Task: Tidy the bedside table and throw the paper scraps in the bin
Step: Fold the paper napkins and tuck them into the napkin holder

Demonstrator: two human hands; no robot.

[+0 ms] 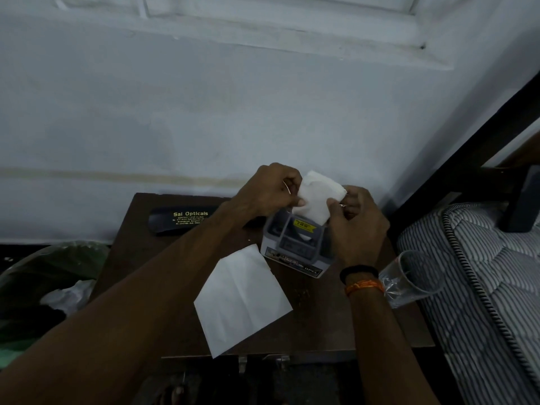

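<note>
Both hands hold a folded white tissue above a grey tissue box that stands on the dark brown bedside table. My left hand pinches the tissue's left edge. My right hand grips its right edge. A larger white paper sheet lies flat on the table in front of the box. To the left of the table, on the floor, stands a bin with a green bag holding some white scraps.
A black spectacle case lettered "Sai Opticals" lies at the table's back left. A clear drinking glass stands at the table's right edge. A striped mattress and dark bed frame are at the right. A pale wall is behind.
</note>
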